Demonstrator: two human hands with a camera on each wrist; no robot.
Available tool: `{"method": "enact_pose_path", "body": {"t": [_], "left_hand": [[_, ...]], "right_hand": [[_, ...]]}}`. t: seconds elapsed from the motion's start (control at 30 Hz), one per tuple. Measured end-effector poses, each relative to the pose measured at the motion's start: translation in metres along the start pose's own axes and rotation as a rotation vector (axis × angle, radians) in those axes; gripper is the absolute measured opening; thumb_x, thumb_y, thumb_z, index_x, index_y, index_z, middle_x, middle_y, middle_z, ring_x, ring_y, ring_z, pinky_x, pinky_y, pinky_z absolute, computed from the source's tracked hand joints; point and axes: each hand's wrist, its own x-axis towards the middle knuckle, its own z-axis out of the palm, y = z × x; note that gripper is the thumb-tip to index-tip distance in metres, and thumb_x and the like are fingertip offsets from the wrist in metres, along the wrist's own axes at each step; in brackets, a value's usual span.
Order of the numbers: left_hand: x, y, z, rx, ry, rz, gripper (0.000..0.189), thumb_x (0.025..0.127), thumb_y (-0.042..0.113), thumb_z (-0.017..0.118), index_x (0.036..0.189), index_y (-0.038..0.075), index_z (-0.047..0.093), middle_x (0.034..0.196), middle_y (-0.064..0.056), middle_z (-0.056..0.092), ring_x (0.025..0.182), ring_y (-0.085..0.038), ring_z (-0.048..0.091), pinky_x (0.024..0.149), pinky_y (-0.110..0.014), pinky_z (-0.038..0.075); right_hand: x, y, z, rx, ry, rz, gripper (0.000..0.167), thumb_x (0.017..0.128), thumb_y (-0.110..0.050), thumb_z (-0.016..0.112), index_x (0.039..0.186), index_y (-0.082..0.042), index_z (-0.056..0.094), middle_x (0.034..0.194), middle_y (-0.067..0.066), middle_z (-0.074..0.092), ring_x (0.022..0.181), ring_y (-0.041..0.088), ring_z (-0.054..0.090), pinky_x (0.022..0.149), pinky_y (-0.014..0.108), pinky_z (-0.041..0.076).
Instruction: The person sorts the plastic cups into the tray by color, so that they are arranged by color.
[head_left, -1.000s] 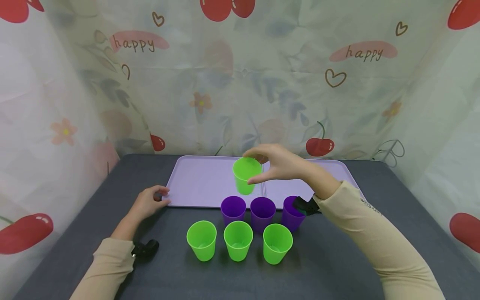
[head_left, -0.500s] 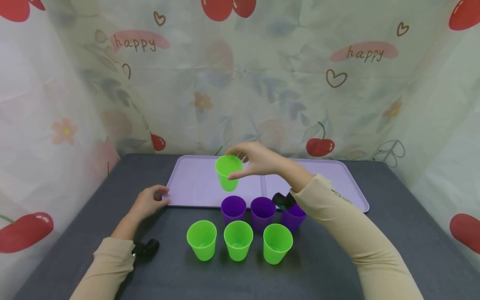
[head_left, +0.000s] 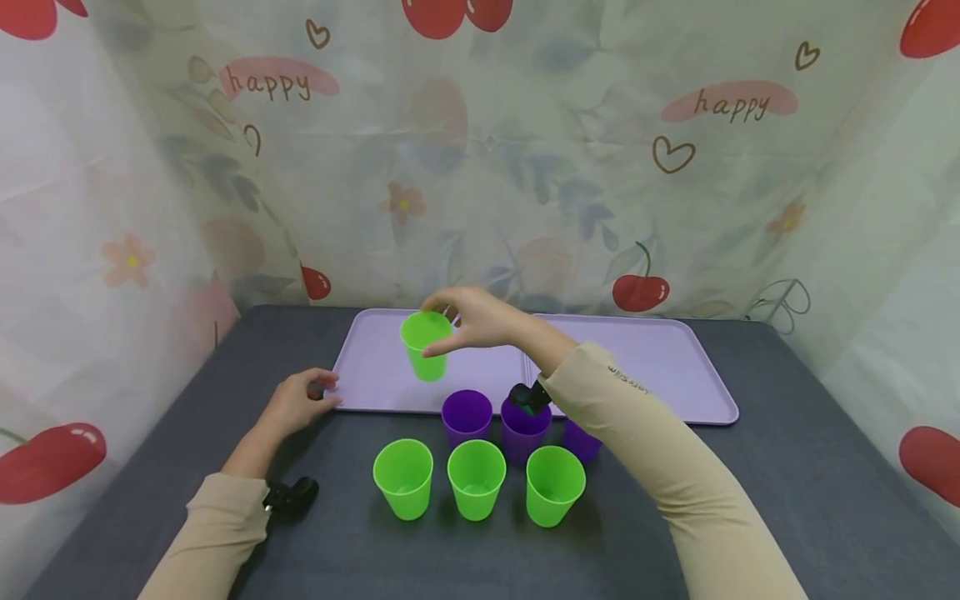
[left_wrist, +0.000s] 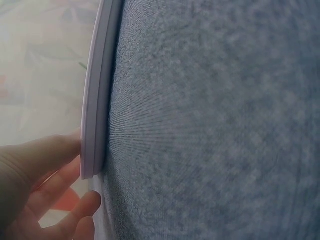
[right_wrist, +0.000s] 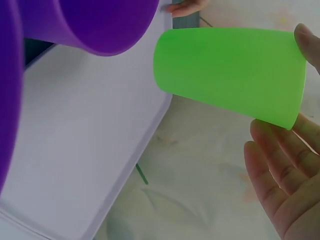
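My right hand (head_left: 476, 318) holds a bright green plastic cup (head_left: 426, 343) by its rim, thumb on the near side and fingers behind. The cup is upright over the left lavender tray (head_left: 382, 392); in the right wrist view the green cup (right_wrist: 225, 75) appears sideways, its base towards the tray. My left hand (head_left: 294, 404) rests against that tray's front left corner, with a straight digit touching the tray's side wall (left_wrist: 95, 110) in the left wrist view and the other fingers loosely bent.
A second lavender tray (head_left: 637, 367) adjoins on the right. Three purple cups (head_left: 467, 417) line the trays' front edge, the rightmost partly behind my right sleeve. Nearer stand three green cups (head_left: 405, 479) in a row on the dark grey tablecloth (head_left: 337, 558). A printed curtain (head_left: 480, 208) encloses the back and sides.
My right hand has carried the green cup leftwards, from near the seam between the trays to the middle of the left tray. The left hand and the standing cups have stayed put.
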Motion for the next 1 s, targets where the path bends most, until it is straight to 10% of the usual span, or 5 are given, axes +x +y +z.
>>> {"method": "enact_pose_path", "body": {"t": [1.0], "left_hand": [[0.0,0.003,0.0,0.0,-0.021,-0.024,0.035,0.084,0.012,0.066,0.114,-0.004,0.059,0.108,-0.025,0.063,0.093,-0.037,0.061,0.08,-0.047,0.05]], "right_hand": [[0.05,-0.006,0.048,-0.027,-0.118,0.064,0.058,0.076,-0.03,0.076,0.124,-0.005,0.056,0.122,0.01,0.062,0.112,0.021,0.058,0.095,0.026,0.045]]}}
